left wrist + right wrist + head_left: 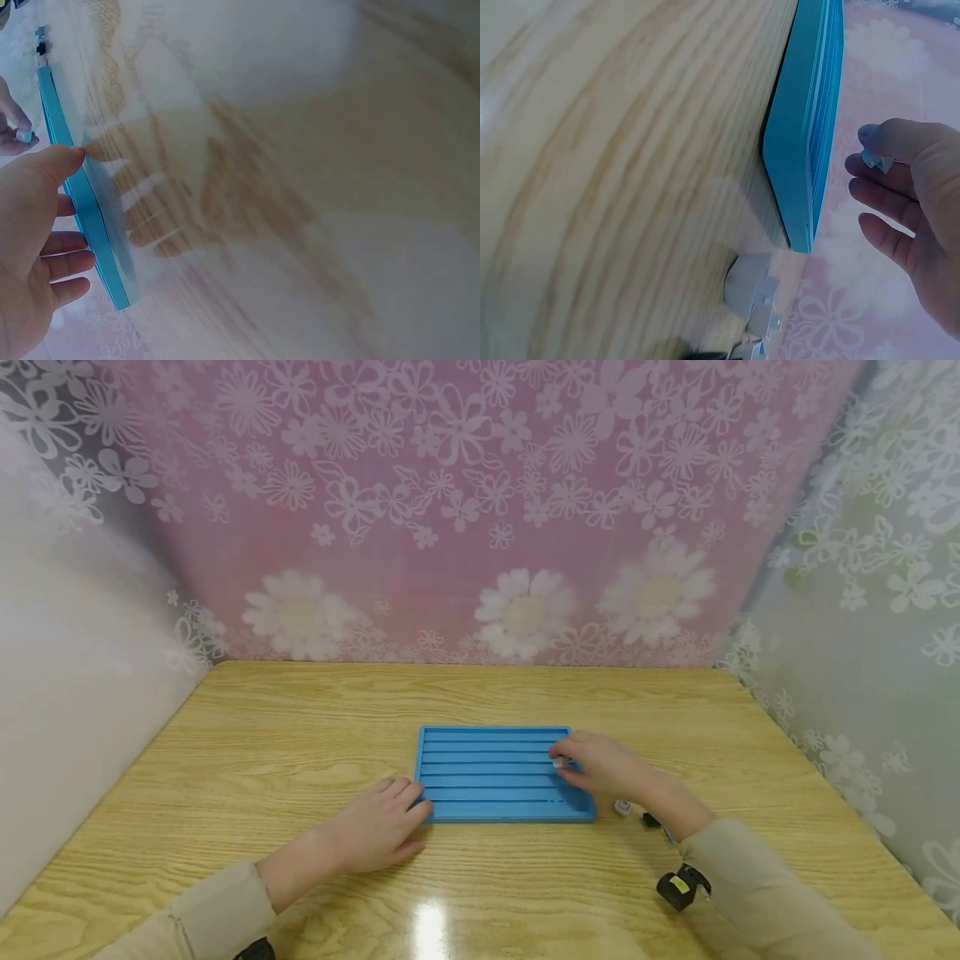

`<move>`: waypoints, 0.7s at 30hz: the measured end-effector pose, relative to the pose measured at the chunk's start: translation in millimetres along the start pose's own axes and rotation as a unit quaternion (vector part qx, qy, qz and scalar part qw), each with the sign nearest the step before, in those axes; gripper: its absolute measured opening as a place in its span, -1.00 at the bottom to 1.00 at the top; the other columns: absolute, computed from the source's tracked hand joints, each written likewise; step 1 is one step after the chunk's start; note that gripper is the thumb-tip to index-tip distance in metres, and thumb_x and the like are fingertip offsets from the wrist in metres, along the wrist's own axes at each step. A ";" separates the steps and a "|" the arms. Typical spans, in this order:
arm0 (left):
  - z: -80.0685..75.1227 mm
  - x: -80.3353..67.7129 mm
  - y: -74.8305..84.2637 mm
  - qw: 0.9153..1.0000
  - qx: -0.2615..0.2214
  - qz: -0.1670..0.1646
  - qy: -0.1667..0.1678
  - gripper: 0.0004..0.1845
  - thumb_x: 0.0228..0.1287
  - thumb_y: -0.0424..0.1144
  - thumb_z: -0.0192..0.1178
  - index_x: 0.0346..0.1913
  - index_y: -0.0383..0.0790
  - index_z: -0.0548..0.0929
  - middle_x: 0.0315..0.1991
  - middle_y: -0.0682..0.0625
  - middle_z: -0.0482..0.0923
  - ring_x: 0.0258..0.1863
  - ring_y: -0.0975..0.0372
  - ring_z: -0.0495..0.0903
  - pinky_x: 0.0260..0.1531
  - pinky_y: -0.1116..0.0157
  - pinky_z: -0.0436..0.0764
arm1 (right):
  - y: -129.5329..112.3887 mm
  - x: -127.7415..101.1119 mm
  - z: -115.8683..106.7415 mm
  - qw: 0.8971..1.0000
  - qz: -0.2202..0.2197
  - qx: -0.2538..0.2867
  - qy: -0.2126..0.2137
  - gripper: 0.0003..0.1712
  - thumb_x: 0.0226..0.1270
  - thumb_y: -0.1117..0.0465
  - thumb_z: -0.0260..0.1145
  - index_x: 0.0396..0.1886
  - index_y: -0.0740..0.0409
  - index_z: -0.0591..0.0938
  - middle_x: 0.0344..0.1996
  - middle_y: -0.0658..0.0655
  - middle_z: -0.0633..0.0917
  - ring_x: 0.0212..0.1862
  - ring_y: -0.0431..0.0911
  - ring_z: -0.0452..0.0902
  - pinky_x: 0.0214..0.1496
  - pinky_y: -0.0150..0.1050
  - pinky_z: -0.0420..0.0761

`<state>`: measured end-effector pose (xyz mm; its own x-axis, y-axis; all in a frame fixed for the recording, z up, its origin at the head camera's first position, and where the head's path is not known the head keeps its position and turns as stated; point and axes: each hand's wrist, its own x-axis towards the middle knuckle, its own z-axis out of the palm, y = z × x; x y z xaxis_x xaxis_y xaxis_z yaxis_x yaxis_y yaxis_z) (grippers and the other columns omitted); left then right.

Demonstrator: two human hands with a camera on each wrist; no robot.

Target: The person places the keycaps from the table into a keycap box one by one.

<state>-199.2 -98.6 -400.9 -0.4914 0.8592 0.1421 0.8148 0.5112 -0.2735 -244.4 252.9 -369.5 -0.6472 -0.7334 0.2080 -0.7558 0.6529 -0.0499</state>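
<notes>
While left hand steadies tray; right hand pinches piece.

You face a light wooden table with a strong grain and a bright glare spot near its front edge. Behind it hangs a pink floral cloth with white daisies; a plain white panel stands left, a pale floral curtain right.

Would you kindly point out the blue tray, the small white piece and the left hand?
blue tray [487,777]: head view, on its grooved top.
small white piece [873,159]: right wrist view, on the bit showing between the fingertips of the right hand.
left hand [378,831]: head view, on the back of the hand.
</notes>
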 end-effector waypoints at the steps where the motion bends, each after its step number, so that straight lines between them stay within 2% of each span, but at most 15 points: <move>1: 0.1 -0.1 0.0 1.000 0.000 0.000 0.000 -0.58 0.26 0.09 0.10 -0.05 -0.19 0.48 -0.13 -0.06 0.41 -0.10 0.11 0.42 -0.02 0.16 0.45 | -0.7 1.3 0.0 1.000 -0.001 0.001 -0.001 -0.75 0.14 0.29 0.36 -0.17 0.24 0.60 -0.27 0.12 0.63 -0.22 -0.03 0.56 -0.21 -0.18 0.56; 9: 0.2 -0.2 0.3 1.000 0.002 -0.001 0.002 -0.57 0.25 0.10 0.10 -0.05 -0.20 0.48 -0.12 -0.07 0.41 -0.10 0.11 0.42 -0.02 0.16 0.45 | -7.1 11.1 0.3 1.000 -0.007 -0.001 -0.011 -0.74 0.16 0.20 0.36 -0.18 0.20 0.58 -0.33 0.03 0.58 -0.31 -0.15 0.47 -0.31 -0.25 0.51; 17: 0.2 0.1 0.1 1.000 0.008 0.000 0.001 -0.57 0.25 0.10 0.10 -0.06 -0.19 0.48 -0.14 -0.06 0.41 -0.11 0.12 0.42 -0.03 0.17 0.46 | -14.3 22.5 3.1 1.000 -0.007 -0.005 -0.017 -0.75 0.20 0.20 0.33 -0.14 0.17 0.57 -0.27 0.03 0.60 -0.25 -0.12 0.50 -0.24 -0.22 0.52; 21: 0.4 0.3 0.0 1.000 0.007 0.001 -0.001 -0.58 0.26 0.10 0.10 -0.06 -0.19 0.49 -0.13 -0.07 0.41 -0.10 0.11 0.42 -0.02 0.17 0.45 | -17.4 27.9 4.0 1.000 -0.022 -0.003 -0.020 -0.76 0.22 0.23 0.31 -0.12 0.15 0.58 -0.24 0.04 0.60 -0.24 -0.11 0.52 -0.26 -0.22 0.53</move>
<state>-199.4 -98.3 -401.3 -0.4910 0.8598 0.1401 0.8112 0.5099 -0.2862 -249.8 220.2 -366.8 -0.6176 -0.7678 0.1706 -0.7825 0.6217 -0.0350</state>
